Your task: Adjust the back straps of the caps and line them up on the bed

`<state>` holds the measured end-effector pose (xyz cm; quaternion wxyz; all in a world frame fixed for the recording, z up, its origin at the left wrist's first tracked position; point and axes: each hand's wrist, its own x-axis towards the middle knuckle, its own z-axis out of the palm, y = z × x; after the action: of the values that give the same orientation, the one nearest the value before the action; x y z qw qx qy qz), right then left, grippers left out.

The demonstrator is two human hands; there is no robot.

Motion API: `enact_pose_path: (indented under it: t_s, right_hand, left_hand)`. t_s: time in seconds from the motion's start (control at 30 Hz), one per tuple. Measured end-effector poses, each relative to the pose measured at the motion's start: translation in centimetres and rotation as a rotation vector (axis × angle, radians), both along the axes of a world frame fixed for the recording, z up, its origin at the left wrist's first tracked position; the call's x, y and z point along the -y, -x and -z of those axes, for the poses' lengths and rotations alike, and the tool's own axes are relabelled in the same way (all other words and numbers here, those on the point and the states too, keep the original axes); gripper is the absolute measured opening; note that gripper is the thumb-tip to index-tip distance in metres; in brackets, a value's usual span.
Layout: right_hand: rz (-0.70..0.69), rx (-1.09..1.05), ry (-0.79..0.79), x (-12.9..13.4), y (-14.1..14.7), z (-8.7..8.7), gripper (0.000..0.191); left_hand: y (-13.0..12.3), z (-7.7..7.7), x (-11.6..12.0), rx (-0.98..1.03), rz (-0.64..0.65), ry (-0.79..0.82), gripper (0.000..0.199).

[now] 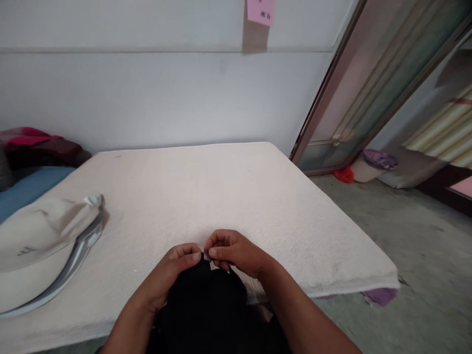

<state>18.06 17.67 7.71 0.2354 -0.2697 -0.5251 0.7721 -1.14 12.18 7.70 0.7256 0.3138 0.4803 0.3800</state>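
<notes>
A black cloth item [210, 307], its exact kind hard to make out, lies at the near edge of the bed, low in the middle of the view. My left hand [173, 268] is closed, thumb and forefinger pinching the item's upper edge. Fingertip to fingertip with it, my right hand [236, 250] is also closed in a pinch at that edge. A tiny pale piece shows between the fingertips, and just below it light bedding shows through a small gap. What exactly the right fingers grip is mostly hidden.
Pale caps [40, 236] lie stacked on the left of the white-covered bed [206, 191]. Dark red and pink cloth [40, 140] is piled behind them. A pink note [260, 11] hangs on the wall. To the right are a sliding door [354, 83] and a lined bin [372, 164].
</notes>
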Motion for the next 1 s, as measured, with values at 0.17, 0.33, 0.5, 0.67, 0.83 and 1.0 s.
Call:
enact_pose_path:
  t_s: [0.17,0.33,0.5,0.67,0.83,1.0]
  right_hand:
    - [-0.069,0.051,0.013,-0.2,-0.41,-0.13,0.015]
    - [-0.062,0.012,0.052,-0.22,-0.42,-0.03,0.006]
    - [-0.021,0.009,0.073,-0.14,-0.27,0.04,0.009]
    - [-0.033,0.005,0.078,-0.11,-0.18,0.17,0.016]
    - [-0.023,0.026,0.087,-0.09,-0.08,0.11,0.019]
    - [-0.041,0.011,0.075,-0.12,-0.07,0.15,0.018]
  left_hand:
    - [0.04,-0.29,-0.08,0.061,0.0,0.01,0.013]
    - [0.08,-0.52,-0.04,0.02,-0.006,-0.04,0.015]
    - [0.21,-0.3,0.23,-0.065,-0.127,0.032,0.015]
    - [-0.01,-0.61,0.27,-0.032,0.007,-0.047,0.025]
    - [0.42,-0.15,0.2,-0.107,0.166,-0.121,0.031]
    - [0.86,0.21,0.08,-0.23,0.187,-0.122,0.029]
